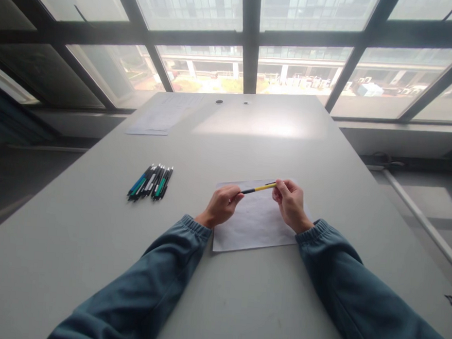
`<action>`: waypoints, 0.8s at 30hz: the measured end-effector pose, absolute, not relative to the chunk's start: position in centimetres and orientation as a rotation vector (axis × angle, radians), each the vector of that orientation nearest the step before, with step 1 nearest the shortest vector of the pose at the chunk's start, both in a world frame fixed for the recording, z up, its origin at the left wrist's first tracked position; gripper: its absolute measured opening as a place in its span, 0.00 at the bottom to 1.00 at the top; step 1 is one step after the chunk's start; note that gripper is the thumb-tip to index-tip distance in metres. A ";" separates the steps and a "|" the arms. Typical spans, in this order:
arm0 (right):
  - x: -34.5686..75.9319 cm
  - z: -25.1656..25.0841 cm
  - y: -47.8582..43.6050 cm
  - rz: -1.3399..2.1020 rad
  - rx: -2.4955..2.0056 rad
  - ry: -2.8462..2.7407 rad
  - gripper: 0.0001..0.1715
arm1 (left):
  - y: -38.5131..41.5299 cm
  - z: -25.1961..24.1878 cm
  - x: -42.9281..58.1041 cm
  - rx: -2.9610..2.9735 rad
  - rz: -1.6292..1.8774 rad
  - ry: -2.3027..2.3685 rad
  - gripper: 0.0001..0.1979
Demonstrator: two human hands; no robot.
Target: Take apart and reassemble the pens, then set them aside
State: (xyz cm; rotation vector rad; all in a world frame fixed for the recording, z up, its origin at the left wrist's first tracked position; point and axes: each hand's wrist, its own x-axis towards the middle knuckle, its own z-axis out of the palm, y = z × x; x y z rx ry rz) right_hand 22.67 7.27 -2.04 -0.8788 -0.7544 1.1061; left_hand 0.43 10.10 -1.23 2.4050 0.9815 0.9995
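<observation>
A yellow and black pen (260, 188) is stretched between my two hands above a white sheet of paper (255, 220). My left hand (222, 203) is closed on the pen's black end. At the yellow end, where the clip shows, the fingers of my right hand (289, 198) pinch it. The pen slopes slightly upward to the right. Both ends are partly hidden by my fingers. To the left of my left hand lies a group of pens (150, 183), mostly black with some green and blue, side by side on the table.
The white table (90, 222) stretches away to a wall of windows (303, 66). Several printed sheets (152, 114) lie at its far left. A round hole (219, 102) is near the far edge. A white pipe (423, 222) runs beyond the right edge.
</observation>
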 end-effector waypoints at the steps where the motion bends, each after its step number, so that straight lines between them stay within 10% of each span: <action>1: 22.7 -2.1 7.3 1.098 -0.890 -0.762 0.20 | 10.1 -1.3 0.4 2.395 0.996 0.985 0.19; 24: 22.8 -3.3 7.5 0.967 -0.954 -0.832 0.17 | 10.7 -1.8 0.6 2.125 1.116 1.016 0.19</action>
